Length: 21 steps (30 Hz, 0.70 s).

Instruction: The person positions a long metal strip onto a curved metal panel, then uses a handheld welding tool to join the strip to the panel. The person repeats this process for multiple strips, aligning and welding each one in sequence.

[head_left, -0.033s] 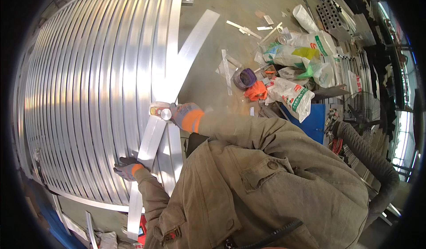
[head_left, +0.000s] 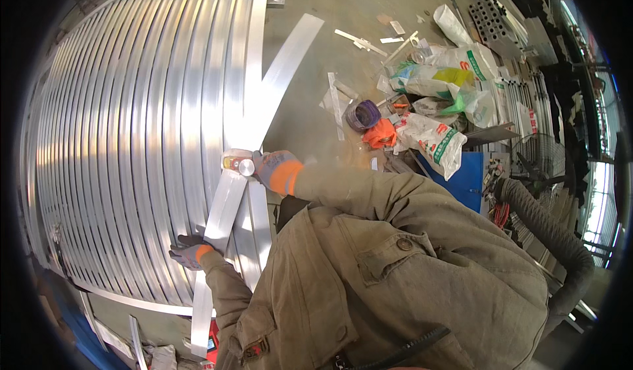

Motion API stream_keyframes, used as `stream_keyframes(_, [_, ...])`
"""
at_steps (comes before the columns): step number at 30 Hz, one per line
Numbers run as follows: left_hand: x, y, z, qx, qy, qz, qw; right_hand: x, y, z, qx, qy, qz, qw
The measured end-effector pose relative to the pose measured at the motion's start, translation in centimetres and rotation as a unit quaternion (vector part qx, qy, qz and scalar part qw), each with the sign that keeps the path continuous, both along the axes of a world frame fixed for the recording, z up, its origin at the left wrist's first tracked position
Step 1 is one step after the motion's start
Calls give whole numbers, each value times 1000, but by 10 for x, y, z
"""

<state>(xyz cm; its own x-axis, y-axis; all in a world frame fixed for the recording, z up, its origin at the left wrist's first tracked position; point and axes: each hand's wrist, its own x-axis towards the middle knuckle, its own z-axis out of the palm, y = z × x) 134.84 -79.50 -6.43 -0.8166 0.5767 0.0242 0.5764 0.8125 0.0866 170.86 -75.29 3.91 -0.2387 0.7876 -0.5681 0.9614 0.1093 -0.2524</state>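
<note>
A long flat aluminium bar point(head_left: 288, 63) lies slantwise across a wide panel of parallel silver slats point(head_left: 135, 132). On the bar sits a small red and yellow tool with a round silver knob point(head_left: 246, 167); its exact kind I cannot make out. My right hand point(head_left: 277, 171), in a grey and orange glove, closes on the tool's right side, its fingertips partly hidden. Lower left, my left hand point(head_left: 191, 251), gloved alike, lies with fingers stretched over the slats, its wrist crossing the bar. More flat bars point(head_left: 247, 251) rest beneath, close to my body.
White sacks point(head_left: 432, 142), an orange cloth point(head_left: 380, 134), a purple-rimmed tub point(head_left: 362, 116) and offcut strips point(head_left: 335, 106) litter the floor to the right. Beyond them stand a blue panel point(head_left: 465, 184) and a thick grey hose point(head_left: 554, 245). A red object point(head_left: 212, 343) shows at the lower left.
</note>
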Motion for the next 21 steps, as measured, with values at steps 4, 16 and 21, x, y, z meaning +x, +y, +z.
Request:
stream_keyframes(4, [-6, -1, -7, -5, 4, -2, 1000, 34, 20, -7, 71, 5, -52, 996])
stream_keyframes(16, [-37, -13, -40, 7, 46, 13, 999, 140, 67, 0, 53, 112, -200, 972])
stream_keyframes(21, [16, -17, -4, 23, 68, 23, 997, 238, 105, -37, 143, 60, -312, 937])
